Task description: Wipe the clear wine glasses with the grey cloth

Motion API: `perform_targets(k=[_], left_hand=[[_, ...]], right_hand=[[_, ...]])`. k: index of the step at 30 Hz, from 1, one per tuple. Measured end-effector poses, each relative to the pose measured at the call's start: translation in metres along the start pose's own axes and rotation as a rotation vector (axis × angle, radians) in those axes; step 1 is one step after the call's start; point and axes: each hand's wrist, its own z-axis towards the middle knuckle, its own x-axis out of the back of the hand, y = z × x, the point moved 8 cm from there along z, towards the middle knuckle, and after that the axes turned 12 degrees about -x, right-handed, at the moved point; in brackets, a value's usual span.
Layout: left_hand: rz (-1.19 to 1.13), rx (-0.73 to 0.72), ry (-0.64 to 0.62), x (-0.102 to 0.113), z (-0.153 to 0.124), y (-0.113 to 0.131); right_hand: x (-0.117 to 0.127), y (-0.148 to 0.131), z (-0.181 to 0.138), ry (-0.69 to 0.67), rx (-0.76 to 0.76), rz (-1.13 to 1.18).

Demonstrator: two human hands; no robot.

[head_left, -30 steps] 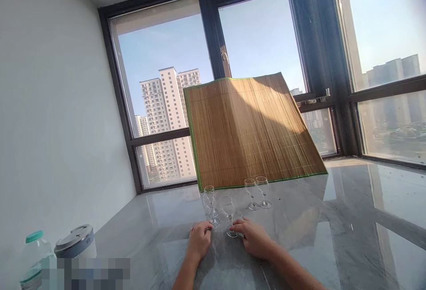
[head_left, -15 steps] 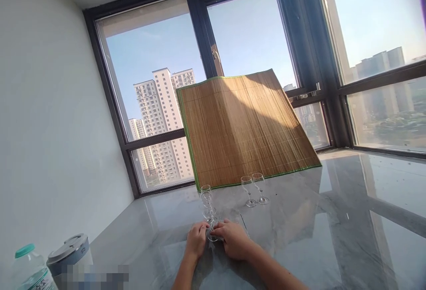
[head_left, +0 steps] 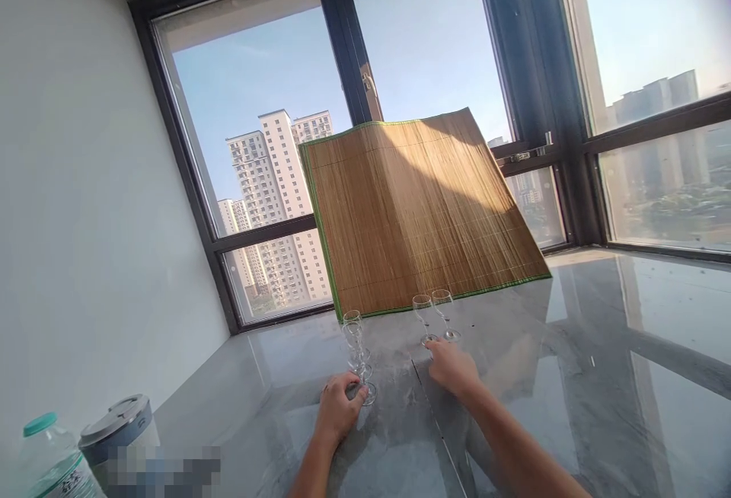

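Small clear stemmed glasses [head_left: 352, 330] stand upright in a row, overlapping so that I cannot count them surely. My left hand [head_left: 340, 409] is closed at the near end of this row, thumb and fingers at the foot of the nearest stemmed glass [head_left: 370, 394]. To the right and farther back, two more glasses stand side by side. My right hand [head_left: 454, 368] reaches to the left one of them, a stemmed glass [head_left: 422, 309], its closed fingertips at the foot. The other stemmed glass [head_left: 443, 306] stands just right of it, apart from my fingers.
A bamboo mat [head_left: 411, 216] with green edging leans upright against the window behind the glasses. At the lower left are a lidded cup [head_left: 121, 426] and a plastic bottle [head_left: 54, 456] with a teal cap. The glossy grey marble surface [head_left: 571, 422] has a dark seam.
My right hand has left the nearest glass in the left row and moved right and away from me to the foot of another glass. My left hand has stayed by the row.
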Motion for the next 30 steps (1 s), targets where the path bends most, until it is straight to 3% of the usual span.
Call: perform_targets(k=[3, 17, 30], left_hand=[[0.016, -0.021, -0.004, 0.001, -0.002, 0.005], [0.056, -0.001, -0.023, 0.0, 0.0, 0.006], [0.075, 0.034, -0.007, 0.002, -0.001, 0.007]], right_hand=[[-0.001, 0.013, 0.009, 0.022, -0.068, -0.047], [-0.025, 0.017, 0.056, -0.088, 0.011, -0.051], [-0.031, -0.003, 0.055, -0.129, 0.207, 0.005]])
